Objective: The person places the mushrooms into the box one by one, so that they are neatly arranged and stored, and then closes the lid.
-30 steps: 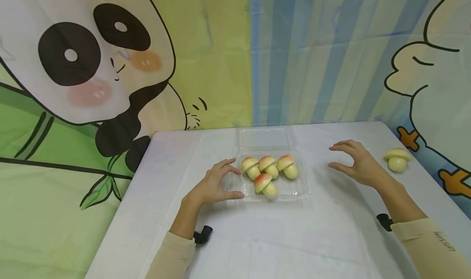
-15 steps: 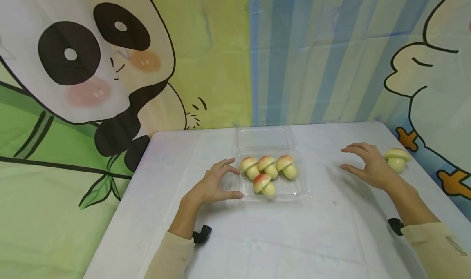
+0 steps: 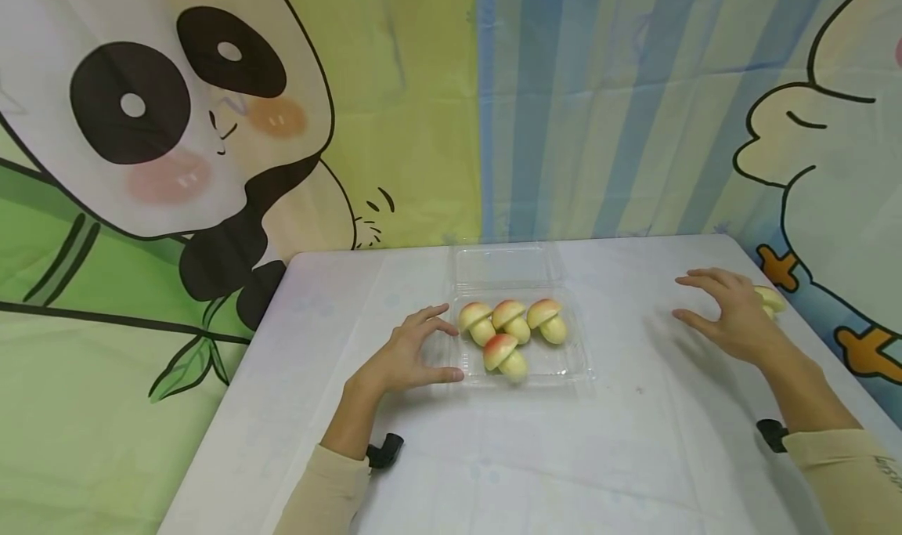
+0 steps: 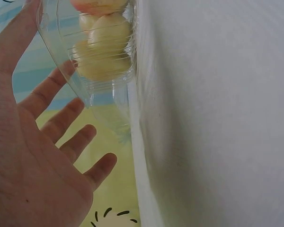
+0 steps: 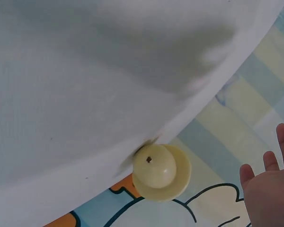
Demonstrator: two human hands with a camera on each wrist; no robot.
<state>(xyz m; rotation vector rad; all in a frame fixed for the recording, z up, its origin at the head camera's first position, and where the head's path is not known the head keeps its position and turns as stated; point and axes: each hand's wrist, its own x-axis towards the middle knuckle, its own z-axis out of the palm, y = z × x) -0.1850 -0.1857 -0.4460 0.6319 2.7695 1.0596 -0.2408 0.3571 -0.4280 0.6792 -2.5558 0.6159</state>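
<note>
A clear plastic clamshell box lies with its lid folded back on the white table. Several toy mushrooms with red-tinged caps sit inside it. My left hand is at the box's left side, fingers spread and thumb apart; whether it touches the wall I cannot tell. In the left wrist view, the box is by its fingertips. My right hand hovers over the right of the table with nothing in its grasp. It partly hides a pale yellow toy mushroom, seen whole in the right wrist view.
The white table ends at the right just beyond the lone mushroom. A printed cloth backdrop with a panda, stripes and a bird stands behind and at both sides. Black wrist cameras are strapped to both wrists.
My right hand has moved rightward, away from the box, and now covers part of the lone mushroom in the head view. The left hand and the box stay where they were.
</note>
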